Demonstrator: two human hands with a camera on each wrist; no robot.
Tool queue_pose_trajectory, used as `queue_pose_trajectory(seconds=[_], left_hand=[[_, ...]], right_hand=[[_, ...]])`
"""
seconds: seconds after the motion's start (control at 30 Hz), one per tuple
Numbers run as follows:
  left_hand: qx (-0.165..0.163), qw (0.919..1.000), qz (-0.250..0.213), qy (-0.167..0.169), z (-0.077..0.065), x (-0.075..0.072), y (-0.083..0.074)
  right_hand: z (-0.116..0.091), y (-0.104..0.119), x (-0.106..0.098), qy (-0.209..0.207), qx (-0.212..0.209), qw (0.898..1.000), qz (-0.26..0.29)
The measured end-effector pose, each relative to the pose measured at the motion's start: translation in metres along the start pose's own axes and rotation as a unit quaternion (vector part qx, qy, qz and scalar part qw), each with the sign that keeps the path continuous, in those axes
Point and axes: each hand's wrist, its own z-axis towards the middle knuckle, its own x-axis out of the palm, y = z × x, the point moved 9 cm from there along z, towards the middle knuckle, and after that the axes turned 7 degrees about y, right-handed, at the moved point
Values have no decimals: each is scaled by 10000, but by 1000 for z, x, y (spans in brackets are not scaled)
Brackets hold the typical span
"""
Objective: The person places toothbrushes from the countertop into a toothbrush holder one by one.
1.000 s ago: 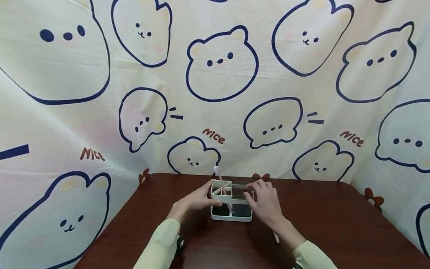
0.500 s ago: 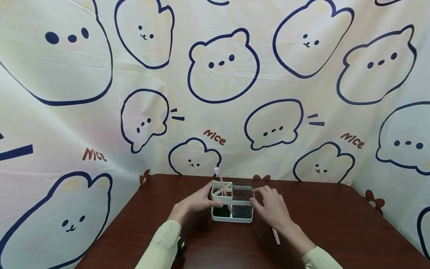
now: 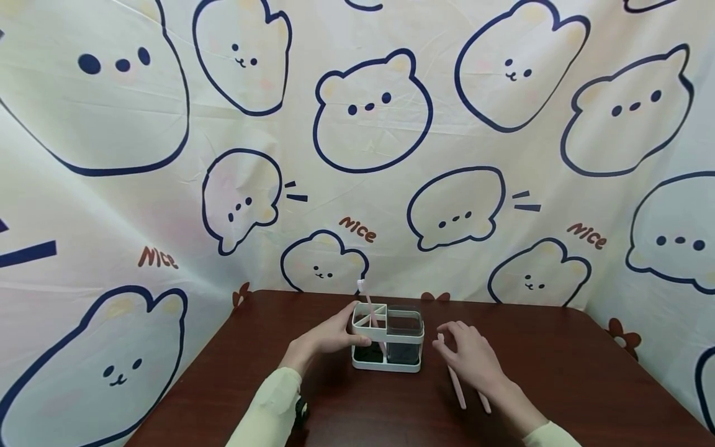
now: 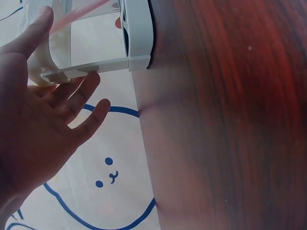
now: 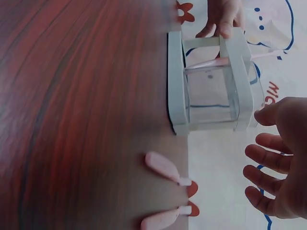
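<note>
A white toothbrush holder (image 3: 399, 339) stands upright on the table. My left hand (image 3: 329, 332) grips its upper left side, thumb in front and fingers behind. A pink toothbrush (image 3: 369, 305) leans in its divided left section, white bristle head up. In the right section sits a clear cup (image 3: 404, 321). My right hand (image 3: 472, 357) is apart from the holder, fingers loosely bent and holding nothing, above two pink toothbrushes. One toothbrush (image 3: 457, 386) lies nearer the holder and the other toothbrush (image 3: 484, 401) is partly hidden by the hand; both handles show in the right wrist view.
The brown wooden table (image 3: 536, 366) reaches back to a pale curtain (image 3: 368, 136) printed with cartoon bears, which also hangs along both sides. A dark band (image 3: 301, 410) is around my left wrist.
My right hand has let go of the clear cup and moved right and toward me, off the holder. Both lying toothbrushes show more now. The left hand keeps its grip.
</note>
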Motion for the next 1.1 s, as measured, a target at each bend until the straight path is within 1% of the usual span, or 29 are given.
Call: queue_pose_trajectory(seconds=[0.2,0.37,0.9,1.1], left_hand=[[26,10000,-19,6,0,0,-1],[69,9998,-185,38,0,1,-2],[16,9999,-126,33,1,1,1],[89,9998,-193,38,0,2,0]], right_hand=[[-3,-16,4,251,168,9995,120],[-6,-28,7,524,375,9977,213],[-22,-60,15,921,773,9926,168],[-25,-70,16,1050,871,9904,238]])
